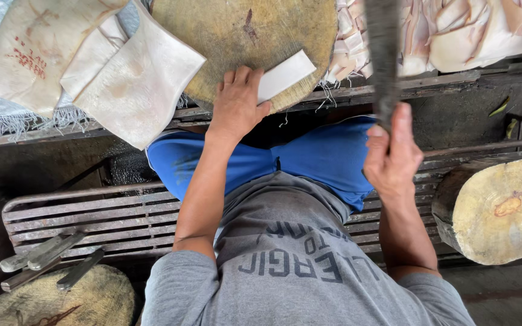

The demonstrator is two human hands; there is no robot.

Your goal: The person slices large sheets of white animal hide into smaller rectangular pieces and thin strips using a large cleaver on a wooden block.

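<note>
My left hand (237, 102) presses a white strip of fat or skin (285, 75) flat on the near edge of a round wooden chopping block (243, 36). My right hand (392, 157) is closed around the handle of a large dark cleaver (383, 54), whose blade is raised and blurred to the right of the block. The blade hangs above the block's right side, apart from the strip. I sit on a slatted bench, in blue shorts and a grey shirt.
Large pale sheets of skin (134, 84) lie at the left. A heap of cut white pieces (454, 30) fills the top right. A second wooden block (502, 208) stands at the right. Another block with several knives (49, 259) sits at the bottom left.
</note>
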